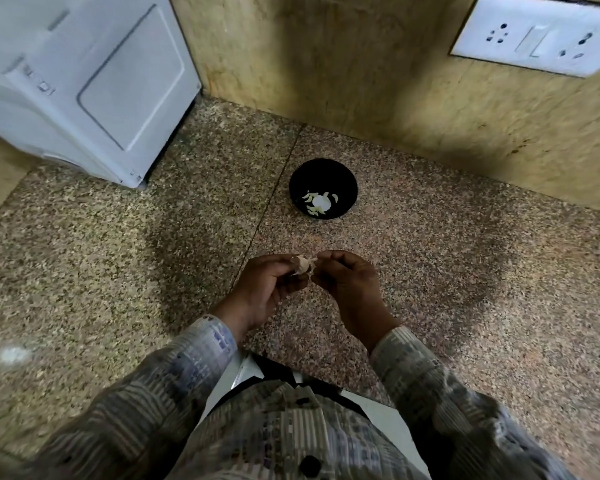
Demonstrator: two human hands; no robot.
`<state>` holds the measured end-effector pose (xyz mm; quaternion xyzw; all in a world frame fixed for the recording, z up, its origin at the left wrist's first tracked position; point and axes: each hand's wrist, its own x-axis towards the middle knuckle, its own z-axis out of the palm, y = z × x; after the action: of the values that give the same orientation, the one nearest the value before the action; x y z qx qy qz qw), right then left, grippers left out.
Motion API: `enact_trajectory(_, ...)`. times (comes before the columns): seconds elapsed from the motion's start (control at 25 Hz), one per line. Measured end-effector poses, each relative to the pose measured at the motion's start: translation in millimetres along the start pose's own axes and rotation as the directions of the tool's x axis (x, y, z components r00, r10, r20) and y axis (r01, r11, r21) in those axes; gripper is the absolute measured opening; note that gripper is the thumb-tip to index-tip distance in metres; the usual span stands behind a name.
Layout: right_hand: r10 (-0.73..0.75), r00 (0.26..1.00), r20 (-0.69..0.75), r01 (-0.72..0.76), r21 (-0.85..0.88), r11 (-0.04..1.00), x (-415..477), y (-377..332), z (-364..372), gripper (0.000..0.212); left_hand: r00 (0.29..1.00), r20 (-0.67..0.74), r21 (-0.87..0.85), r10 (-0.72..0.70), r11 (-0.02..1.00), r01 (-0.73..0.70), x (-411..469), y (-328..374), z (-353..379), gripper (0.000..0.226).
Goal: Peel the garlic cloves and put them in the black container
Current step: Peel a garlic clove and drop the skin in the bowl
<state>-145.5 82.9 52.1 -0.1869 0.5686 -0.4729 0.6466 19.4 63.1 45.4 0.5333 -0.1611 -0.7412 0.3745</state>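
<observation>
A garlic clove with loose papery skin sits between my two hands above the speckled stone counter. My left hand grips the clove from the left with curled fingers. My right hand pinches the skin at the clove's right side. Farther back stands the black container, a round bowl holding a garlic bulb and several pale cloves or skins.
A white appliance stands at the back left of the counter. A tan stone wall runs behind the bowl, with a white switch and socket plate at the upper right. My patterned sleeves fill the lower frame.
</observation>
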Motion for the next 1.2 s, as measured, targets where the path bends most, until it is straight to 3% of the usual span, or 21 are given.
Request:
enact_trajectory(0.16,-0.049,0.999,0.008,0.049,-0.018,0.999,-9,6,-2,0.01,0.991,-0.134,-0.015,0.025,0.999,-0.028,-10,-17,-1,0.016)
enact_trajectory(0.32,0.182,0.973,0.145,-0.215,0.269,0.939,-20,-8,1,0.022,0.992,-0.084,-0.028,0.09,0.995,-0.093,-30,-20,-1,0.022)
enact_trajectory(0.4,0.201,0.942,0.27,-0.255,0.18,0.95,-26,-14,2,0.018,0.986,-0.048,0.014,0.157,0.988,-0.157,-38,-21,4,0.024)
enact_trajectory(0.52,0.07,0.93,0.36,-0.026,-0.125,0.992,-34,-21,1,0.01,0.968,-0.042,0.072,0.249,0.967,-0.245,-46,-25,8,0.02)
enact_trajectory(0.64,-0.107,0.93,0.353,0.26,-0.423,0.868,-34,-30,-7,0.012,0.957,-0.04,0.073,0.288,0.956,-0.285,-57,-24,14,0.023)
enact_trajectory(0.72,-0.181,0.906,0.383,0.368,-0.503,0.782,-34,-36,-11,0.012,0.944,-0.034,0.069,0.329,0.943,-0.326,-66,-23,19,0.03)
enact_trajectory(0.8,-0.213,0.89,0.404,0.414,-0.516,0.75,-37,-41,-11,0.011,0.924,-0.027,0.084,0.382,0.922,-0.379,-72,-22,26,0.032)
enact_trajectory(0.92,-0.211,0.891,0.403,0.39,-0.437,0.811,-44,-47,-13,0.012,0.905,-0.032,0.117,0.424,0.901,-0.417,-76,-20,37,0.023)
enact_trajectory(1.2,-0.231,0.874,0.428,0.385,-0.316,0.867,-46,-42,-30,0.003,0.942,-0.09,-0.017,0.323,0.945,-0.326,-75,-28,57,0.015)
